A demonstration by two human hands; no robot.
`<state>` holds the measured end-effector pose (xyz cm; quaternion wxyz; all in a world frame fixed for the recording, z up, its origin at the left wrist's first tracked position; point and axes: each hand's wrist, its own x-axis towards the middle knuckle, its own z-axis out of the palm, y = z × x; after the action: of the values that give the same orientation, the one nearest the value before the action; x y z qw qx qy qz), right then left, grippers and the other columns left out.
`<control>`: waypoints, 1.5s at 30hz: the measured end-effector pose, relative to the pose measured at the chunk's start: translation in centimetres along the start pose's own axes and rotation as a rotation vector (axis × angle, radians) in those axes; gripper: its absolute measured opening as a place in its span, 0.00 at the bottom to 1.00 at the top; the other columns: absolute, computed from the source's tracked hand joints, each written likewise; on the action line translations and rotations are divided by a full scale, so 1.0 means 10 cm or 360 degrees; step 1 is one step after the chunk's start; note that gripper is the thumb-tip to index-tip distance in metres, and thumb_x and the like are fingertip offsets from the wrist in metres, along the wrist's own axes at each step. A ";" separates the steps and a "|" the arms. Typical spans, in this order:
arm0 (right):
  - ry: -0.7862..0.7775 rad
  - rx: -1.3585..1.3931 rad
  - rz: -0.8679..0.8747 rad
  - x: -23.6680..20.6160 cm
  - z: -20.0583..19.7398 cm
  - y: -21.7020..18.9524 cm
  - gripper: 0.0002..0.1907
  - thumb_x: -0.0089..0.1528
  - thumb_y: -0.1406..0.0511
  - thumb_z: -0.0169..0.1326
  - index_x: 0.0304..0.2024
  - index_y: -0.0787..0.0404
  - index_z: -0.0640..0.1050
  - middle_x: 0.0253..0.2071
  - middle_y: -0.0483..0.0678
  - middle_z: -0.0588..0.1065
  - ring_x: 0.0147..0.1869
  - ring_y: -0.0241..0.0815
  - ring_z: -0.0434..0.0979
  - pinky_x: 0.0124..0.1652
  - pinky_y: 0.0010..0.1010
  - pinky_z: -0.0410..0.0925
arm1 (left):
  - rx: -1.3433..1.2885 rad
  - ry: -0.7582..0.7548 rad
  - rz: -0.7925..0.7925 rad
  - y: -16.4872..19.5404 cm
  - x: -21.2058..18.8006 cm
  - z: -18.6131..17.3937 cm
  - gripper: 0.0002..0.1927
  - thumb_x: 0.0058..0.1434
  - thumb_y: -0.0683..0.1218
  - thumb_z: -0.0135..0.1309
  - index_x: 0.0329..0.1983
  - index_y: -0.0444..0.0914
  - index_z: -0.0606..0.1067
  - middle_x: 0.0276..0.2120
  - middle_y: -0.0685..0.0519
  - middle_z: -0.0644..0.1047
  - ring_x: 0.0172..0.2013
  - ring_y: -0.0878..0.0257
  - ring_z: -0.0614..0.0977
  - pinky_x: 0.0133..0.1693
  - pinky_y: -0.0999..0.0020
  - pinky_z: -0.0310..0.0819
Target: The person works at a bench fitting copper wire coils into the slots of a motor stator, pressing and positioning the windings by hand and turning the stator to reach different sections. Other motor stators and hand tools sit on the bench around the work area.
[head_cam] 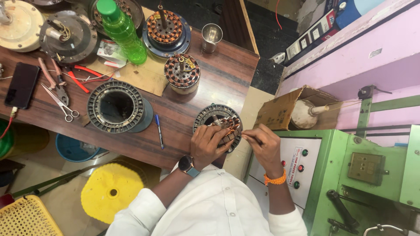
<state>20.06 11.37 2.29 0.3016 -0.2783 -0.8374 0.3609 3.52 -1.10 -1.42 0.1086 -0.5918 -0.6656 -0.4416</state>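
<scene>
Left hand (209, 142): closed over a stator (217, 124) with copper windings, near edge of table (183, 109). Right hand (262, 144): fingers pinched on thin copper wire (242, 136) at stator's right side. Left: blue pen (159, 130), empty ring housing (116, 106). Far: wound stator (182, 73), steel cup (211, 37)

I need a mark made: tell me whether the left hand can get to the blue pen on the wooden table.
Probably yes: the blue pen lies uncovered just beside the left hand, with bare table between, though that hand now rests on the copper-wound stator ring.
</scene>
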 end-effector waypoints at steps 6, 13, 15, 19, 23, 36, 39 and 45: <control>-0.0149 -0.0086 -0.0407 0.34 0.09 0.00 0.07 0.57 0.70 0.66 0.36 0.65 0.82 0.26 0.46 0.74 0.26 0.36 0.74 0.25 0.28 0.67 | 0.0030 0.0044 -0.0011 0.00 -0.05 0.06 0.19 0.53 0.50 0.71 0.45 0.39 0.80 0.40 0.53 0.77 0.36 0.57 0.76 0.38 0.62 0.74; -0.0333 -0.0241 -0.0553 0.62 0.16 0.05 0.07 0.55 0.67 0.67 0.35 0.61 0.83 0.25 0.45 0.74 0.25 0.38 0.76 0.25 0.29 0.69 | -0.0178 -0.0053 -0.0155 -0.04 -0.05 0.07 0.24 0.54 0.50 0.70 0.51 0.40 0.76 0.43 0.53 0.77 0.40 0.56 0.77 0.44 0.62 0.72; -0.0365 -0.0295 -0.0618 0.68 0.12 0.02 0.06 0.54 0.66 0.67 0.33 0.59 0.83 0.24 0.44 0.73 0.25 0.40 0.76 0.25 0.31 0.68 | -0.0548 -0.0101 -0.0514 -0.04 -0.04 0.04 0.30 0.53 0.49 0.71 0.57 0.41 0.71 0.44 0.52 0.78 0.39 0.58 0.76 0.43 0.64 0.71; -0.0366 -0.0231 -0.0754 0.77 0.13 -0.06 0.08 0.54 0.65 0.68 0.32 0.59 0.81 0.26 0.46 0.71 0.27 0.42 0.76 0.28 0.33 0.68 | -0.1581 -0.0236 -0.1365 -0.11 0.08 0.08 0.46 0.56 0.43 0.66 0.72 0.43 0.52 0.44 0.52 0.82 0.44 0.67 0.79 0.49 0.70 0.71; -0.0310 -0.0238 -0.0696 0.72 0.17 -0.11 0.08 0.55 0.65 0.67 0.32 0.60 0.81 0.26 0.46 0.71 0.28 0.42 0.75 0.29 0.34 0.68 | -0.1766 -0.0532 -0.1510 -0.30 0.19 0.04 0.53 0.56 0.38 0.62 0.79 0.45 0.45 0.41 0.51 0.84 0.42 0.68 0.78 0.51 0.69 0.72; -0.0056 0.0189 0.0330 -0.29 0.42 -0.27 0.06 0.60 0.68 0.62 0.33 0.66 0.81 0.25 0.45 0.74 0.23 0.31 0.68 0.25 0.25 0.61 | -0.1597 -0.0793 -0.0901 -0.61 0.08 -0.07 0.39 0.62 0.41 0.63 0.73 0.41 0.58 0.42 0.51 0.82 0.47 0.66 0.84 0.47 0.69 0.79; -0.0067 0.0235 0.0507 -0.45 0.49 -0.13 0.07 0.60 0.68 0.63 0.32 0.68 0.81 0.24 0.46 0.73 0.23 0.32 0.65 0.25 0.26 0.58 | -0.1503 -0.0845 -0.0890 -0.59 0.13 -0.13 0.32 0.62 0.42 0.62 0.68 0.42 0.64 0.47 0.51 0.81 0.50 0.64 0.84 0.44 0.70 0.81; 0.0017 0.0494 0.0716 -0.65 0.58 0.21 0.07 0.62 0.68 0.61 0.35 0.67 0.83 0.27 0.44 0.77 0.27 0.29 0.66 0.26 0.25 0.58 | -0.0950 -0.0773 -0.0485 -0.36 0.29 -0.33 0.26 0.57 0.51 0.65 0.58 0.41 0.75 0.45 0.54 0.80 0.43 0.61 0.83 0.37 0.68 0.78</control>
<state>20.80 5.67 -4.53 0.2573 -0.4097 -0.6876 0.5415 -1.71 -1.14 0.86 -0.2946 -0.5791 -0.5946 -0.4737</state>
